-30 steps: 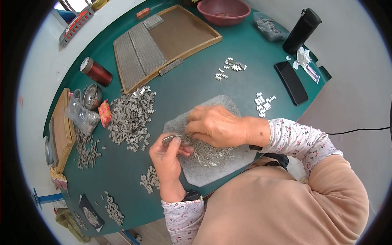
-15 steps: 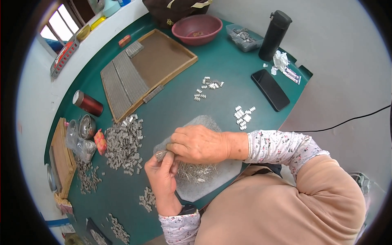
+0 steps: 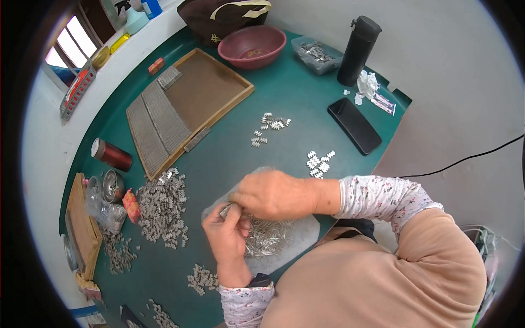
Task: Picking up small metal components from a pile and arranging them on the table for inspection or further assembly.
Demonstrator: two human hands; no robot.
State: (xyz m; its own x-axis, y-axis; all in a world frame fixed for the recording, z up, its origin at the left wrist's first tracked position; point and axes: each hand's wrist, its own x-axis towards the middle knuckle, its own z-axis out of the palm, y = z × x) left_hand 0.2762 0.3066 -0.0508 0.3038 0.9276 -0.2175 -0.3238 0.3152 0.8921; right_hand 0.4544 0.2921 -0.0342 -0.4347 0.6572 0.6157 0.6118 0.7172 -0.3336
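My left hand [image 3: 225, 240] is closed in a pinch on a small grey ridged metal piece [image 3: 225, 211], mostly covered by the fingers. Pressed against its fingertips, my right hand [image 3: 278, 194] is closed too; whatever its thumb and fingers grip is hidden. Both hands are above a pale grey sheet [image 3: 298, 240], where a heap of thin silvery pins [image 3: 268, 239] lies partly under the right wrist. Left of the hands is a large pile of zigzag-edged metal pieces [image 3: 163, 210]. Beyond them sit two small groups of like pieces, one central [image 3: 273, 122] and one to the right [image 3: 317, 163].
A wooden-framed tray [image 3: 249, 92] partly filled with grey strips stands beyond the hands. Farther back are a red basin [image 3: 252, 46] and a clear box [image 3: 320, 65]. A black bottle [image 3: 358, 52] and phone [image 3: 354, 127] stand right; a red flask [image 3: 112, 155] lies left.
The whole view has shifted slightly. My right hand has turned a little over the left fingertips, and more of the pins show. Both hands stay together at the small metal piece.
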